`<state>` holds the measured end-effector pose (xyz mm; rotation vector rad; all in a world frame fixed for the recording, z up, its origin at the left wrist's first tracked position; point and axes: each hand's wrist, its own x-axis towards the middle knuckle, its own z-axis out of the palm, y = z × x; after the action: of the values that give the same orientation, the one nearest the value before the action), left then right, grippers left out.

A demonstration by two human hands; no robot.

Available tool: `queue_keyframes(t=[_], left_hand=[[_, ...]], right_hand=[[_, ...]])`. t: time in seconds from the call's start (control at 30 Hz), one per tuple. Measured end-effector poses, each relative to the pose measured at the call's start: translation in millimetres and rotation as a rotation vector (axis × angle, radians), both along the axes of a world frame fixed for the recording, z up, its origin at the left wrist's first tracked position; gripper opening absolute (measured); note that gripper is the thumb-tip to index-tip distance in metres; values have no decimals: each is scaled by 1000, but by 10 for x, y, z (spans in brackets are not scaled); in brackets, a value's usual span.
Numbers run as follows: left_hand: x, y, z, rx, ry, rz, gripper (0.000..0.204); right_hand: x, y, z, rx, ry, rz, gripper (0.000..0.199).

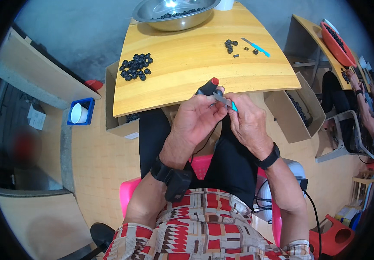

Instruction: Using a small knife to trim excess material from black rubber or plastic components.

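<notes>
My left hand (195,117) is closed, pinching a small black round part (219,92) in front of the table's near edge. A black tube-like cover with a red end (207,87) sits at that hand's fingertips, apparently worn on a finger. In my right hand (249,123) is a small knife with a turquoise handle (234,106); its blade lies against or very close to the black part. Exact contact is hidden by the fingers. Both hands are above my lap.
On the wooden table (187,56) lie a cluster of black parts (135,66), a few more parts (229,46), a second turquoise knife (256,47) and a steel bowl (175,15). Cardboard boxes (291,115) stand below. Another person's hand (353,80) works at the right.
</notes>
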<state>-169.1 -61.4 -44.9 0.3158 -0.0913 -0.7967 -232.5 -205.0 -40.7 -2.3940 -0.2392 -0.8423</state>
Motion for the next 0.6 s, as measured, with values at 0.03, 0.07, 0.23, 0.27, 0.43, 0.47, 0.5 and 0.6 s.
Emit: queue_keyframes(t=[0.03, 0.07, 0.23, 0.27, 0.43, 0.47, 0.5, 0.6], left_hand=[[0, -11, -9, 0, 0, -2, 38], [-2, -23, -26, 16, 2, -9, 39], [-21, -23, -19, 29, 23, -5, 40], [-28, -22, -8, 27, 59, 0, 40], [-44, -25, -74, 69, 48, 24, 41], [-43, -22, -103, 44, 47, 17, 40], [-37, -24, -114, 19, 44, 8, 40], [-39, -22, -110, 21, 52, -17, 32]], right_hand=[[1, -10, -5, -50, 4, -21, 25], [3, -20, -9, -99, 9, -41, 26], [1, -22, 27, -149, 13, -65, 26], [0, -24, 33, -160, 17, -69, 25], [3, -22, 33, -164, 2, -66, 24], [-2, -16, 40, -164, 7, -63, 23], [0, -15, 40, -164, 7, -64, 23], [7, -18, 35, -161, 4, -63, 22]])
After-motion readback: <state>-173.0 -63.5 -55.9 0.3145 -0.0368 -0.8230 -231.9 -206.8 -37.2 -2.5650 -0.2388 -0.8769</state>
